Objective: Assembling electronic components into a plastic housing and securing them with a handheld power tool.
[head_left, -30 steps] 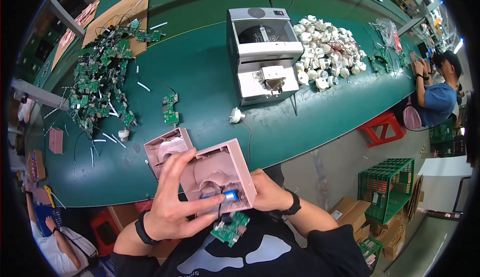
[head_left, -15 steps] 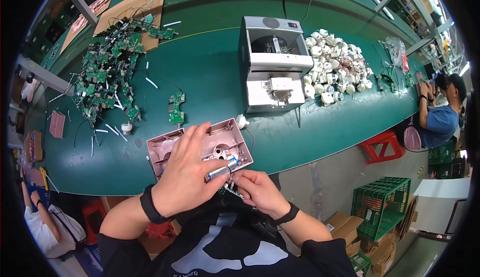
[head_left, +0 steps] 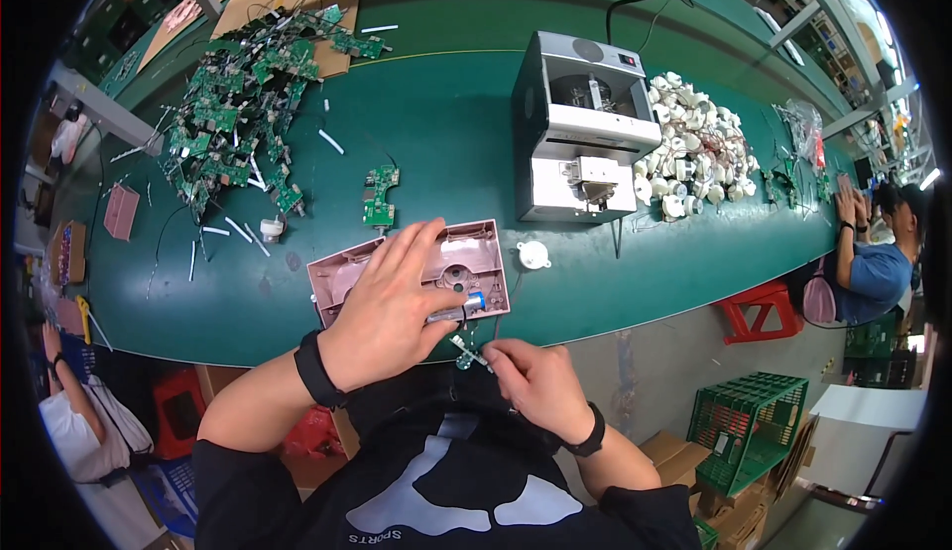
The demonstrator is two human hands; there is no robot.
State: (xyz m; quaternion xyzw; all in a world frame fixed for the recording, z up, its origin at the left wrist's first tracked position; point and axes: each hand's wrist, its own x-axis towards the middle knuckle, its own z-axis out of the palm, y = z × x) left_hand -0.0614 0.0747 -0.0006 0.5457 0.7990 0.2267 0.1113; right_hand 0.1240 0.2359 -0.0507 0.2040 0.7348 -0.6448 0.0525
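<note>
A pink plastic housing (head_left: 484, 243), open side up, lies at the table's front edge. My left hand (head_left: 382, 312) rests across it, its thumb and fingers closed around a silver-and-blue cylinder (head_left: 475, 301) that looks like a battery. My right hand (head_left: 543, 386) pinches one end of a small green circuit board (head_left: 464, 356), just off the table edge and below the housing. Thin wires run near the board; where they end is hidden. A white round part (head_left: 534, 254) with a wire lies right of the housing. Behind it is another green circuit board (head_left: 379, 198).
A grey machine (head_left: 583, 133) stands behind, with a heap of white round parts (head_left: 694, 143) beside it. Wired circuit boards (head_left: 238, 104) are piled at left, near scattered white tubes (head_left: 332, 141). A co-worker (head_left: 878, 267) sits at far right; a red stool (head_left: 759, 312) stands below.
My right hand has drawn the small board down, away from the cylinder. The white round part has shifted from the housing's corner and lies flat beside it. The whole view has shifted.
</note>
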